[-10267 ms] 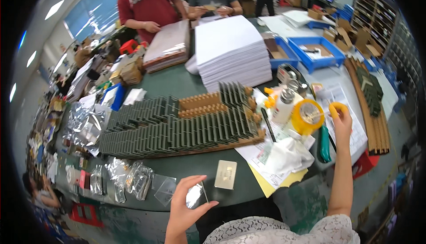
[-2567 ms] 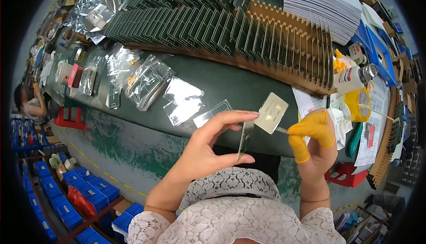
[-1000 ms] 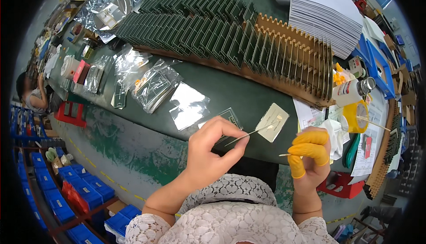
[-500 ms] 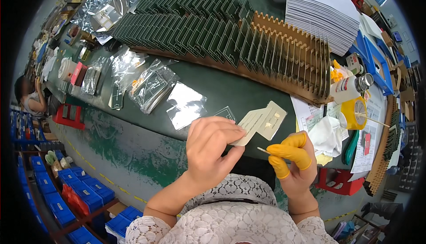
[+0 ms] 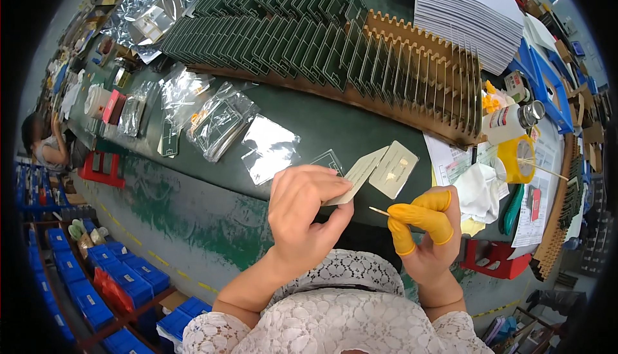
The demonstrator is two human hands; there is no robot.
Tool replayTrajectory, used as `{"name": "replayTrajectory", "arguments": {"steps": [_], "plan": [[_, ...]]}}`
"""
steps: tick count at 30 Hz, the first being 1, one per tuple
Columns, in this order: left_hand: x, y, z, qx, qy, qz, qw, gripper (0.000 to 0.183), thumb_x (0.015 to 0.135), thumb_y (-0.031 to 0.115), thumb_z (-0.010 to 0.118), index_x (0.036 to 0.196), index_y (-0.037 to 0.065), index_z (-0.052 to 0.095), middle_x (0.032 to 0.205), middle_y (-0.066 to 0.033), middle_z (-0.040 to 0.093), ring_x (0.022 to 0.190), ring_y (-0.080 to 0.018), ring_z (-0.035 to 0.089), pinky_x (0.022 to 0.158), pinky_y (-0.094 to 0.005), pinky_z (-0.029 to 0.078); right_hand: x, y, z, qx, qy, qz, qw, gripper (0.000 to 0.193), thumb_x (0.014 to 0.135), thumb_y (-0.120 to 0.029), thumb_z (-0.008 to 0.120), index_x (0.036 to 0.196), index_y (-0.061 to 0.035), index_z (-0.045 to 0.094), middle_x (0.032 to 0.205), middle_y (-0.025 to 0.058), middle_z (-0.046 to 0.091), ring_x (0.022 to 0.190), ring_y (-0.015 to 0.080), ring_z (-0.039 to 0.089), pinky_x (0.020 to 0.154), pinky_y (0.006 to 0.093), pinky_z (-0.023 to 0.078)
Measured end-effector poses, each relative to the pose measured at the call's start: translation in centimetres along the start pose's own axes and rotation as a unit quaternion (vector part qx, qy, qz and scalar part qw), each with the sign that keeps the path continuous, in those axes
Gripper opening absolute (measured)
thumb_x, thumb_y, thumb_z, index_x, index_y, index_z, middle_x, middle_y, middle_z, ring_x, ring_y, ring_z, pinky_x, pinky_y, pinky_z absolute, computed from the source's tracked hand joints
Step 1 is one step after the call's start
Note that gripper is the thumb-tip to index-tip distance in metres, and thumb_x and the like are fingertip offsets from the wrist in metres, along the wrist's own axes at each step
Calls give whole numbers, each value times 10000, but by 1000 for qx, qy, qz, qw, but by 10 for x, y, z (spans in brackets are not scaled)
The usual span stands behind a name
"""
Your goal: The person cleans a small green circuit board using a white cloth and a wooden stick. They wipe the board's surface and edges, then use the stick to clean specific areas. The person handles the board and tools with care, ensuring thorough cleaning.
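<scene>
My left hand point(image 5: 306, 209) pinches a flat cream-coloured board point(image 5: 364, 172) between fingers and thumb; the board is tilted. Just beyond it on the green table lies a similar cream board point(image 5: 394, 170) with small shiny patches. Yellow finger cots cover the thumb and fingers of my right hand point(image 5: 425, 228). They are closed on a thin pale stick point(image 5: 378, 211), whose tip points left toward the held board without touching it. Past my left fingers, part of a dark green board point(image 5: 329, 159) shows on the table.
Many dark green boards point(image 5: 277, 45) stand upright in a notched brown rack point(image 5: 412, 119). Bagged boards point(image 5: 222, 122) and a shiny clear sheet point(image 5: 270, 148) lie left. On the right are a white bottle point(image 5: 508, 122), a yellow container point(image 5: 517, 161), a white cloth point(image 5: 475, 193) and papers.
The held board has turned to a steeper tilt, and the board beyond it now shows more fully. The stick has drawn slightly up and left along with my right hand's small shift.
</scene>
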State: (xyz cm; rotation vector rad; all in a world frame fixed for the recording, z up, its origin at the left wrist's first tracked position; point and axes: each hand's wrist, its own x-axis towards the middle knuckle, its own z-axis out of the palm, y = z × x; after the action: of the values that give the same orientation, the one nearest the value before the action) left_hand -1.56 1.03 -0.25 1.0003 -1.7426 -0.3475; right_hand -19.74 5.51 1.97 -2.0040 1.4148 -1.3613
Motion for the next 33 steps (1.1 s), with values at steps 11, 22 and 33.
{"name": "replayTrajectory", "arguments": {"steps": [11,22,33], "plan": [[-3,-3,2,36,13,24,999,314,581,-29,746,857,54,624,842,-52,658,829,-261,642,752,-338,427,7,-2,3,-18,-2,-16,1000,347,655,-2,788,969,-97,674,828,31,545,750,226,478,644,317,395],[-2,-1,0,39,12,2,999,298,614,-95,733,847,51,620,823,-63,662,815,-263,650,746,-329,444,4,-3,8,-54,-1,-34,998,379,641,-25,793,987,-120,671,854,20,538,764,224,476,671,328,387],[3,1,-2,39,14,14,999,281,617,-88,742,831,50,623,802,-71,654,798,-260,646,717,-323,434,10,-6,8,-83,-11,-66,994,391,637,-24,788,1000,-119,678,879,22,532,782,232,468,673,338,387]]}}
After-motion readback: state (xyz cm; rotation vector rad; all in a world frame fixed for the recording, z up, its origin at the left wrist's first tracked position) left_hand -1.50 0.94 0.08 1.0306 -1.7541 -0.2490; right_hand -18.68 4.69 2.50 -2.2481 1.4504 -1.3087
